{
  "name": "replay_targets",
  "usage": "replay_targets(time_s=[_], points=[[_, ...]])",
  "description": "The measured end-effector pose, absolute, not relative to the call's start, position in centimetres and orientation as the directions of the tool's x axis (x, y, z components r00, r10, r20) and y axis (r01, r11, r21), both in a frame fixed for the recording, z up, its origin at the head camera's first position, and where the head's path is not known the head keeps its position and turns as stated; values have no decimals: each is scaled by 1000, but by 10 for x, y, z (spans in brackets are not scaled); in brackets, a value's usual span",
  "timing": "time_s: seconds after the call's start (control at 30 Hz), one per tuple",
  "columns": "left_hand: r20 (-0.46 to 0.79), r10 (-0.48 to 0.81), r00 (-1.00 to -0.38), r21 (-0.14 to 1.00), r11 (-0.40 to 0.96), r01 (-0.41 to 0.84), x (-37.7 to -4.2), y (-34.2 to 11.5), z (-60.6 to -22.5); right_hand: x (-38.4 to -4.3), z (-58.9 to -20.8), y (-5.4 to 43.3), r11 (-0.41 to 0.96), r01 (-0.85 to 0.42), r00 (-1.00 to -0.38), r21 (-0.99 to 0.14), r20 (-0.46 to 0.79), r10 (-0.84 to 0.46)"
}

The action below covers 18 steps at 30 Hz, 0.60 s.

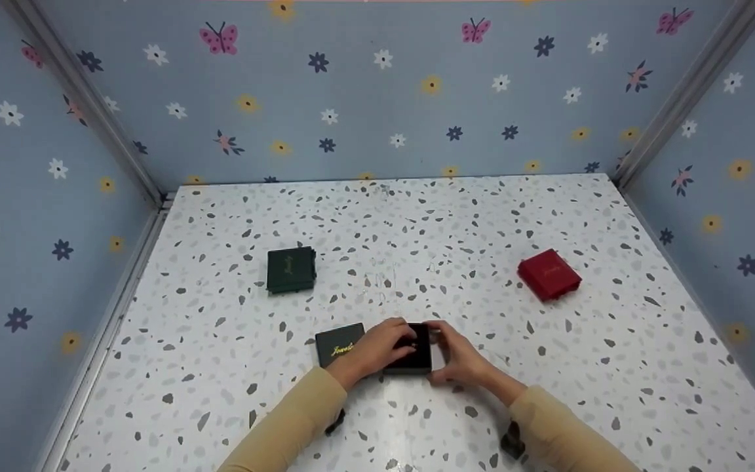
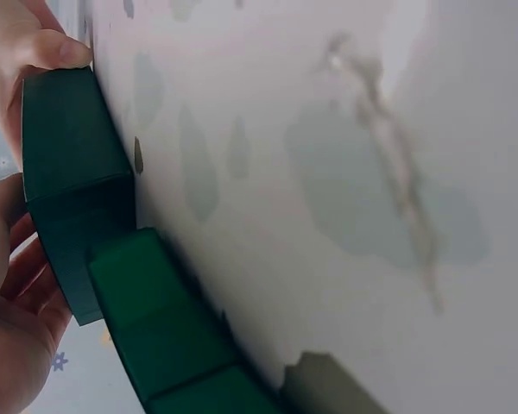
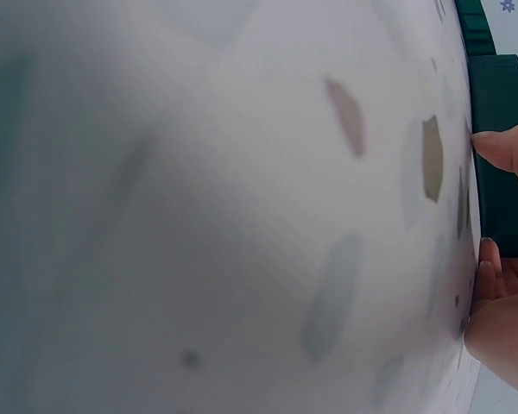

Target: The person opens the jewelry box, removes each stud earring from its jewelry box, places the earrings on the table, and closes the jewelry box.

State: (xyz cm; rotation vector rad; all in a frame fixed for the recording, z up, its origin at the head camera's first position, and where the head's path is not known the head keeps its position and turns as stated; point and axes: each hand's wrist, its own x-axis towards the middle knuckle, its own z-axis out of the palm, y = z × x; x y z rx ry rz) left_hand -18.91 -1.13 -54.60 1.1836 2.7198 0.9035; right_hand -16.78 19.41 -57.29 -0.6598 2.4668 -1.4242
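A dark green jewelry box point(image 1: 409, 370), its top off and a black interior showing, stands at the front middle of the table. To its left lies a dark green lid point(image 1: 340, 342) with gold lettering, one edge close by the box. My left hand point(image 1: 377, 349) reaches over the lid into the box, fingers bent and thumb inside; I cannot tell whether it pinches something there. My right hand point(image 1: 459, 357) grips the box's right end, thumb at the near corner and fingers at the far one. Seen from the left wrist, the box wall point(image 2: 78, 129) stands beside the lid point(image 2: 168, 319).
A closed green box point(image 1: 291, 270) sits farther back on the left. A closed red box point(image 1: 550, 275) lies at an angle on the right. Flower-patterned walls point(image 1: 364, 98) border the speckled white table point(image 1: 410, 216) at the back and both sides.
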Motion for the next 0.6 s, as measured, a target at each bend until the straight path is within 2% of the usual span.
replay_targets(time_s=[0.23, 0.6], points=[[239, 673, -700, 494, 537, 684, -189, -10, -551, -168, -572, 193, 436, -269, -875, -859, 29, -483], [255, 610, -751, 551, 546, 631, -188, -5, -554, -168, -572, 195, 448, -281, -873, -849, 33, -486]])
